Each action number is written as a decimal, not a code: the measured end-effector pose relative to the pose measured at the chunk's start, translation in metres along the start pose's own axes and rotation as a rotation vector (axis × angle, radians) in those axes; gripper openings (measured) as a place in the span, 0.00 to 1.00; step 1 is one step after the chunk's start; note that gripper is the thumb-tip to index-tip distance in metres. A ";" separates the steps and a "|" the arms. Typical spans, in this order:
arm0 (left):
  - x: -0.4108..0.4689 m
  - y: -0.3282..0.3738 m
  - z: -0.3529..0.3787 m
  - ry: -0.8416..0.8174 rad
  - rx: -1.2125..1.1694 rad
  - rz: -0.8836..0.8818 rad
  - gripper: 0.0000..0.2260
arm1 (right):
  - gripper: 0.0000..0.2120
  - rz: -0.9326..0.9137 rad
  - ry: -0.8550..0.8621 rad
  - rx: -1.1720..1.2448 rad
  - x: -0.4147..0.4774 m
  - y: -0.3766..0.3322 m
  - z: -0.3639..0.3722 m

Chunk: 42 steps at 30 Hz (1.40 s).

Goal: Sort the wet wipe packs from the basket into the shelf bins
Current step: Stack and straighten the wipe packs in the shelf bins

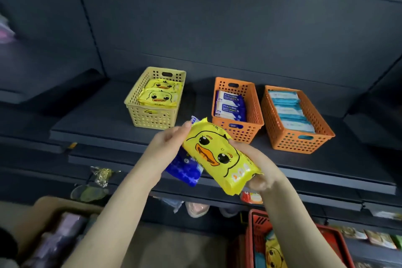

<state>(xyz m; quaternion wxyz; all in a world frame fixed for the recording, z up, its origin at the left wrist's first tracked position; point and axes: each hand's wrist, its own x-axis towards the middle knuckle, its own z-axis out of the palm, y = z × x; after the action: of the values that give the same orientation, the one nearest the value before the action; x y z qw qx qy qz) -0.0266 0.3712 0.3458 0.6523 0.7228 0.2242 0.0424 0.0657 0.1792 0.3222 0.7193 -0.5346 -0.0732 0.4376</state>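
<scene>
Our right hand (258,159) was clenched round the yellow duck-face soft plastic wipe pack (214,156), fingers wrapped under its lower end, while our left hand (171,139) gripped the dark blue soft plastic wipe pack (187,169) tucked behind it, thumb near the yellow pack's upper edge. We judged they were held together to be parted for different bins. Both packs hung just in front of the pale yellow perforated plastic bin (139,115), nearer us than its front wall and not touching it. That bin already held matching duck packs, so it seemed the yellow one's home. Just right of the yellow bin stood an orange perforated plastic bin (243,132) with blue-and-white packs, likely where the blue one belonged; farther right of the yellow bin, a second orange perforated bin (293,141) carried pale teal packs. Well below and right of the yellow bin sat the red plastic basket (250,230) with more packs, so sorting looked partly done
</scene>
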 end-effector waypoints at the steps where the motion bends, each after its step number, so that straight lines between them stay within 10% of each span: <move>1: 0.005 0.000 -0.007 -0.015 -0.032 -0.038 0.16 | 0.21 0.012 -0.031 0.002 0.009 -0.004 0.000; 4: 0.021 0.000 -0.021 0.023 -0.136 -0.099 0.14 | 0.37 0.039 -0.041 0.113 0.037 -0.016 0.002; 10: 0.077 0.008 -0.040 0.373 -0.210 -0.003 0.14 | 0.29 -0.076 0.037 0.156 0.104 -0.047 0.015; 18: 0.153 0.036 -0.046 0.375 0.000 0.072 0.16 | 0.18 -0.147 0.203 0.142 0.189 -0.075 0.025; 31: 0.216 0.013 -0.103 0.412 -0.040 0.114 0.19 | 0.30 -0.426 0.474 -0.492 0.267 -0.089 0.034; 42: 0.266 -0.002 -0.193 0.337 0.195 0.142 0.21 | 0.05 -0.301 0.333 -0.218 0.314 -0.087 0.065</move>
<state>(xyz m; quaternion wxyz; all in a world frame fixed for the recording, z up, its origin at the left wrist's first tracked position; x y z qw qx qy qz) 0.1425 0.6505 0.3101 0.5278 0.7792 0.2816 0.1869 0.2665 0.4434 0.3080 0.7165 -0.6568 -0.0793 0.2211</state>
